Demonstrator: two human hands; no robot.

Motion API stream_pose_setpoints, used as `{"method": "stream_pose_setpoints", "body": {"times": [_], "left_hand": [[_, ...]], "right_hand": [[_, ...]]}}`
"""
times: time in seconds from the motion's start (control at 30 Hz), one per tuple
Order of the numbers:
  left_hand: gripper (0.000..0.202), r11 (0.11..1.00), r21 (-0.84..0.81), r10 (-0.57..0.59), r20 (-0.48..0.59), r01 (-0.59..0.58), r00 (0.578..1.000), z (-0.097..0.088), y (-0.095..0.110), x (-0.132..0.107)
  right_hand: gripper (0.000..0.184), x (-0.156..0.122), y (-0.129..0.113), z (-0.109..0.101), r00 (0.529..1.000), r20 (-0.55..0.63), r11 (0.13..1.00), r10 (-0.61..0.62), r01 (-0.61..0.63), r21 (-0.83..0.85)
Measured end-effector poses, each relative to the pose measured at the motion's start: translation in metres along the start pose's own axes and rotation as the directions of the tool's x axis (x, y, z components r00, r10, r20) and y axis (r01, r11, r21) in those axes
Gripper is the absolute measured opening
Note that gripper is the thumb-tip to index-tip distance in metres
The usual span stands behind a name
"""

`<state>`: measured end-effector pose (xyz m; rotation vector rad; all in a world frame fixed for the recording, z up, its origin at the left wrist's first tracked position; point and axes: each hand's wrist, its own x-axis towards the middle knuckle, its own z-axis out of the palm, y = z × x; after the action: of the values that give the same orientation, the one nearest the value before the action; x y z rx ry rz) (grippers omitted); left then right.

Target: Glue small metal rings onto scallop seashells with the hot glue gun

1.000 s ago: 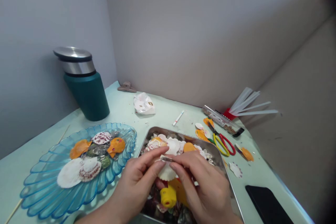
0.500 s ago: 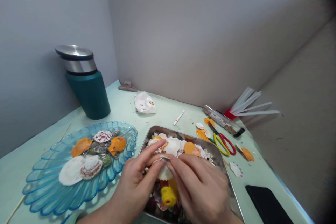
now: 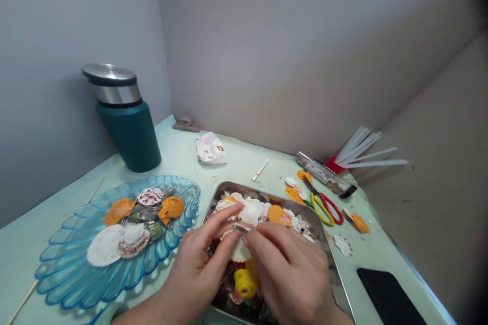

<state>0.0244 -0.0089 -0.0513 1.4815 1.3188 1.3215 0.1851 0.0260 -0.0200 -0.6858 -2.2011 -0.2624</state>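
Note:
Both of my hands are over a metal tray [image 3: 343,289] heaped with seashells. Between the fingertips of my left hand [image 3: 198,259] is a white shell [image 3: 241,251], held at its upper edge. My right hand [image 3: 295,269] is pinched at the same edge, where a small silvery piece [image 3: 240,228] shows; its kind I cannot make out. Below the held shell, a yellow plastic piece [image 3: 245,283] with a hole in its end lies on the shells. My fingers hide much of the tray's middle.
On the left stands a blue scalloped dish [image 3: 64,269] with shells, a green bottle [image 3: 131,134] behind it. To the right are scissors [image 3: 326,208], loose shells [image 3: 343,245], glue sticks [image 3: 360,147] and a black phone-like slab [image 3: 387,294]. A crumpled wrapper [image 3: 211,149] lies farther back.
The silvery piece at the shell's edge has tilted slightly, and my right fingers have shifted a little. Everything else lies as before.

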Motion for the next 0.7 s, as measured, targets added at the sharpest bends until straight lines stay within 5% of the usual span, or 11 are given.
{"method": "stream_pose_setpoints", "body": {"times": [0.43, 0.7], "left_hand": [[0.037, 0.997, -0.037, -0.067, -0.006, 0.067, 0.998, 0.0003, 0.0053, 0.0013], [0.04, 0.998, 0.023, -0.06, -0.025, 0.061, 0.998, 0.0002, 0.0058, 0.0018]], "right_hand": [[0.025, -0.0007, 0.0013, 0.0018, 0.998, 0.041, 0.988, -0.051, 0.056, -0.143], [0.012, -0.0014, 0.0006, 0.0011, 0.981, 0.09, 0.958, 0.173, -0.189, 0.216]]}}
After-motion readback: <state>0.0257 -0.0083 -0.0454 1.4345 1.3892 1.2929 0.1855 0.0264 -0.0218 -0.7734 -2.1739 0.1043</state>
